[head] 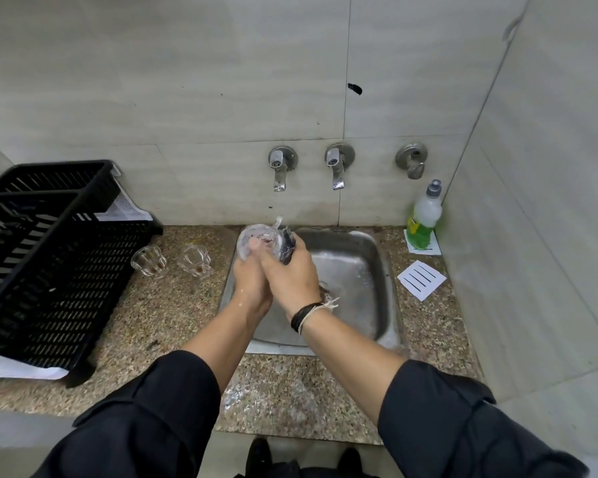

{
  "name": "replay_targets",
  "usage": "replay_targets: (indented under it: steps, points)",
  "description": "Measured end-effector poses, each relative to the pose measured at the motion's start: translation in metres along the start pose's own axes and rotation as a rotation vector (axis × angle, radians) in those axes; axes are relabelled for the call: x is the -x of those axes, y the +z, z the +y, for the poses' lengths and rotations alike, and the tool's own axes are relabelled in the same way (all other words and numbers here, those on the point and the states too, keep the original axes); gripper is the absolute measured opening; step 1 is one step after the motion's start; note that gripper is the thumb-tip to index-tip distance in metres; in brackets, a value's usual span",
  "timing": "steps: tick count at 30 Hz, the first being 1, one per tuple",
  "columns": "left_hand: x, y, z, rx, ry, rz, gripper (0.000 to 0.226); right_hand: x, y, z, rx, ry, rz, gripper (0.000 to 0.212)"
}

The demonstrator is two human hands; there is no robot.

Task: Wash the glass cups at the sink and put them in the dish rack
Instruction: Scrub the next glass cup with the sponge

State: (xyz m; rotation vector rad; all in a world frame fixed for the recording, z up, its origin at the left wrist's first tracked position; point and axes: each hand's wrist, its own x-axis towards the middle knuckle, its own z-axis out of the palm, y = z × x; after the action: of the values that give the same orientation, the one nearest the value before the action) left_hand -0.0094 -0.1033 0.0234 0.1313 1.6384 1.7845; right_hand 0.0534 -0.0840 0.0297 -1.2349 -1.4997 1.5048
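Scrubbing one glass cup (256, 243) over the far left corner of the sink (353, 267), under a thin stream from the left tap (279, 167)

Left hand (251, 274) wrapped around the cup from below, tilting its mouth toward the camera; right hand (289, 270) closed on a dark scrubber (287, 250), pressed against the cup's right side, thumb reaching into the mouth

To do this step well:
- keep the left hand's grip low and firm, since wet glass is likely slippery
- turn the cup against the scrubber rather than chasing it round, so that rim, wall and base all get covered
- work over the basin, not the surface, so a slip drops into steel and not off the edge
- rinse fully under the stream before lifting away; some reddish residue shows inside, so worth checking the bottom

Look of the cup: small, clear, rounded, walls seemingly ribbed, blurred by water and motion; finer detail cannot be told

Two more glass cups (148, 261) (195, 260) left of the left hand, upright on the speckled stone surface (173, 322), close together but apart, each apparently with a brownish trace at the bottom, so judged still unwashed

Dish rack (49, 263) further left again, black, slatted; no cup visible in it, so task judged early

Soap bottle (423, 215) well off to the right of the right hand, against the wall
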Motion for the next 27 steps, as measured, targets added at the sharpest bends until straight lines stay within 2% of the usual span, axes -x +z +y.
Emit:
replay_targets:
  steps: [3, 5, 9, 12, 15, 17, 18, 20, 21, 23, 25, 26, 27]
  points:
    - [-0.005, 0.001, -0.005, -0.023, 0.069, -0.120, 0.015, -0.015, -0.007, -0.009, -0.065, 0.024, 0.014, 0.055]
    - [-0.004, 0.001, -0.002, -0.044, 0.097, -0.121, 0.015, -0.016, -0.008, -0.014, -0.074, 0.030, 0.016, 0.060]
    - [-0.006, -0.007, 0.003, 0.024, 0.087, -0.196, 0.039, 0.007, -0.001, -0.011, -0.027, -0.037, -0.029, 0.075]
    - [-0.001, 0.000, -0.002, 0.010, 0.075, -0.182, 0.015, -0.014, -0.007, -0.020, -0.037, -0.001, 0.010, 0.064]
    - [0.000, 0.001, 0.002, 0.043, 0.120, -0.166, 0.011, -0.006, -0.005, -0.018, -0.057, -0.017, -0.004, 0.076]
    - [-0.002, -0.001, 0.005, 0.084, 0.116, -0.193, 0.028, 0.003, -0.002, -0.015, -0.055, -0.044, -0.017, 0.077]
    - [-0.003, -0.001, 0.003, 0.080, 0.112, -0.201, 0.027, 0.000, -0.002, -0.014, -0.060, -0.047, 0.001, 0.074]
    - [0.000, 0.003, -0.001, 0.037, 0.099, -0.191, 0.009, -0.012, -0.006, -0.021, -0.062, -0.032, 0.029, 0.078]
    - [0.000, 0.004, -0.003, 0.006, 0.098, -0.166, 0.016, -0.015, -0.007, -0.023, -0.068, -0.021, 0.030, 0.083]
    - [0.002, 0.002, 0.001, 0.009, 0.124, -0.155, 0.008, -0.008, -0.003, -0.021, -0.077, -0.009, 0.011, 0.082]
    - [0.001, -0.002, 0.005, 0.051, 0.088, -0.194, 0.065, 0.006, 0.003, -0.017, -0.077, -0.018, -0.014, 0.086]
    - [0.002, -0.003, 0.004, 0.071, 0.072, -0.232, 0.073, 0.007, 0.004, -0.015, -0.082, -0.022, -0.004, 0.087]
    - [0.003, -0.004, 0.001, 0.053, 0.090, -0.227, 0.053, 0.004, 0.003, -0.014, -0.088, -0.011, 0.010, 0.080]
